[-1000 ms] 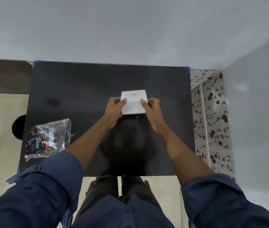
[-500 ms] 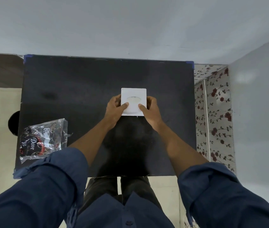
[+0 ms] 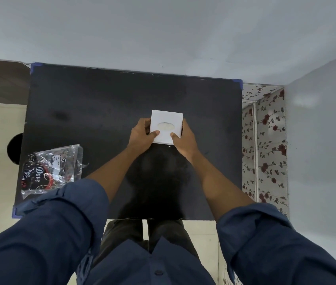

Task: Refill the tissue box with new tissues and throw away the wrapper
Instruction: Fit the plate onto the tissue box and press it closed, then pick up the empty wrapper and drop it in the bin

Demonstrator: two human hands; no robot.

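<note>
On the black table point(image 3: 101, 112), the empty clear wrapper point(image 3: 50, 168) lies at the near left corner. Farther in, mid-table, left hand point(image 3: 141, 135) and right hand point(image 3: 183, 138) grip the white tissue box point(image 3: 166, 120) from both sides, thumbs pressing its top below the oval opening.

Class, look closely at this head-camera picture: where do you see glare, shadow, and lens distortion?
Head view: soft glare glints off the crinkled clear wrapper; a dark shadow or reflection of the person lies on the glossy black table below the white tissue box; wide-angle distortion balloons the near blue sleeves; the left hand and right hand look reasonably sharp.
</note>
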